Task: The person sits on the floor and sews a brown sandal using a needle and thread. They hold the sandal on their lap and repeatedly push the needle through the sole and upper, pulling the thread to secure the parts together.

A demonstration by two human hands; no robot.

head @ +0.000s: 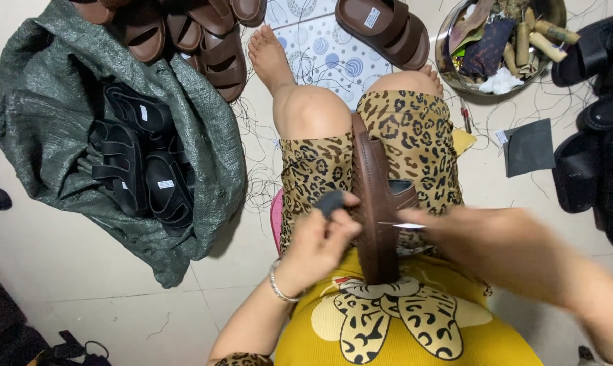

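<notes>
Floor [103, 298] tiled | one brown sandal [374, 203] on lap | left hand [316, 247] fingers clamped on dark pad [331, 201] | right hand [455, 227] blurred, fingers pinched on thin blade [401, 225] | one green sack [42, 115] at left

White rectangular label [372, 17] showing on brown sandal [385, 28] at top | small white labels [165, 184] sitting on black sandals [140, 163] inside green sack [42, 115], lying left on floor

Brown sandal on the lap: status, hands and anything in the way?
Left hand pinching small dark piece. Right hand holding thin needle-like tool at brown sandal, clamped between knees. Nothing blocking.
</notes>
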